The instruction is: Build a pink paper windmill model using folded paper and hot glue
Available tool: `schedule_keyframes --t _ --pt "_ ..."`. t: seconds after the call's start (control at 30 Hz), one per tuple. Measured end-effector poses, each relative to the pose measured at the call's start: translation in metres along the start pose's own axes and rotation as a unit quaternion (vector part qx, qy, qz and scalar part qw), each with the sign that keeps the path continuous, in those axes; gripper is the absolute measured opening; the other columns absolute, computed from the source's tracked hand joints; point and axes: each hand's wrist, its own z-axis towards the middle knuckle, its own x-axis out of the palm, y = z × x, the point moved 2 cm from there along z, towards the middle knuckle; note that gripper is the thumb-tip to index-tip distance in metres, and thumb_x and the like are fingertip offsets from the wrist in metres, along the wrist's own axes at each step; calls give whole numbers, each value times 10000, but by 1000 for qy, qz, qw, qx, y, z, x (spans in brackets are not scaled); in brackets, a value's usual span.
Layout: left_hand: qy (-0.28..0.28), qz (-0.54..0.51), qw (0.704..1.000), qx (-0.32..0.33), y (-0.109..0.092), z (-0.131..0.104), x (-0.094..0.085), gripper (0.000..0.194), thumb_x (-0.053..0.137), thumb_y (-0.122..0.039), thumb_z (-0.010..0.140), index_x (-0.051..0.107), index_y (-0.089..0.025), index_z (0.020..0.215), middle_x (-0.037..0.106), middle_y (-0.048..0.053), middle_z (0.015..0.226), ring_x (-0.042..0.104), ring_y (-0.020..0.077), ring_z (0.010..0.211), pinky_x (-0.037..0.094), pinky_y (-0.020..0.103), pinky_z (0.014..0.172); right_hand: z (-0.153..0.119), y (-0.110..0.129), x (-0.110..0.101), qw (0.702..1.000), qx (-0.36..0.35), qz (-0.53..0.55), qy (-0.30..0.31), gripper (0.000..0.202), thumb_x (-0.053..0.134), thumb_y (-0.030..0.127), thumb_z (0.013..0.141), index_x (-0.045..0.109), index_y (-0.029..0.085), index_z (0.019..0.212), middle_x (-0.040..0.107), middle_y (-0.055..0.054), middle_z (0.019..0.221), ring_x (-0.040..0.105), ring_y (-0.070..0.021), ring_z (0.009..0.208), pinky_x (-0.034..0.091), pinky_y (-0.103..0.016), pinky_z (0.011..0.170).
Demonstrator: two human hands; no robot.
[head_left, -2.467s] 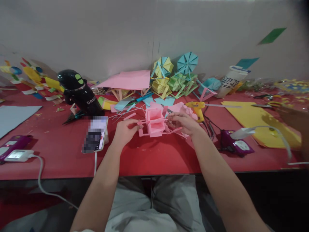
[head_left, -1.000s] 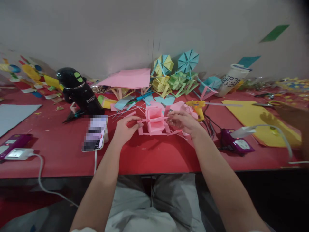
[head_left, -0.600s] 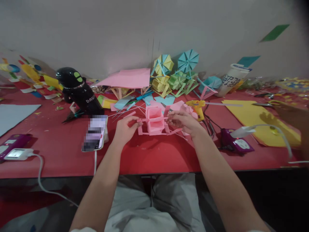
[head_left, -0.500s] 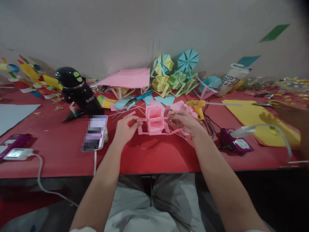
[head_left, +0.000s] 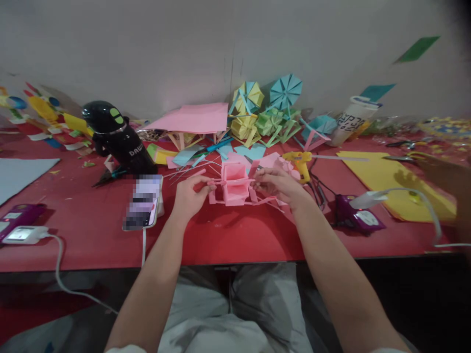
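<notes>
A pink folded-paper wheel (head_left: 235, 189) with open, box-like compartments sits at the middle of the red table, between my hands. A thin rolled pink paper stick runs across its centre. My left hand (head_left: 192, 197) pinches the stick's left end between thumb and fingertips. On the other side my right hand (head_left: 277, 185) has its fingers closed around the right end, partly hiding it. Pink paper strips (head_left: 217, 196) form a frame below and beside the wheel. Loose pink paper pieces lie just behind my right hand.
A yellow glue gun (head_left: 300, 164) lies behind my right hand. On the left are a phone (head_left: 145, 203) on a cable and a black bottle (head_left: 119, 139). Finished paper wheels (head_left: 270, 120) stand at the back. A purple power socket (head_left: 358, 215) and yellow sheets (head_left: 397, 184) lie to the right.
Almost nothing differs. Both hands keep their hold at the stick's two ends, and the whole view has shifted very slightly.
</notes>
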Motion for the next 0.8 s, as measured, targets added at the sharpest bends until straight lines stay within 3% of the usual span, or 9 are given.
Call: schedule_keyframes --t 0.33,0.6,0.8 --pt "-1 -10 1000 4 1 1 1 31 702 -214 764 727 -197 772 770 16 837 716 207 844 556 369 873 -1 0 1 1000 -7 -2 15 214 851 226 575 701 182 722 713 -30 694 697 -148 694 555 -253 690" --pt "-10 -5 1000 0 3 1 2 49 696 -220 766 735 -199 787 776 26 857 721 219 879 548 396 925 -2 2 2 1000 -10 -6 18 257 886 259 537 709 181 705 705 -18 663 675 -132 661 542 -238 654" --pt "-18 -5 1000 4 3 1 1 51 699 -218 768 739 -202 797 779 24 871 721 221 917 537 398 952 -1 2 1 999 -19 -19 20 277 891 311 577 707 186 743 709 -18 685 651 -123 640 527 -245 632"
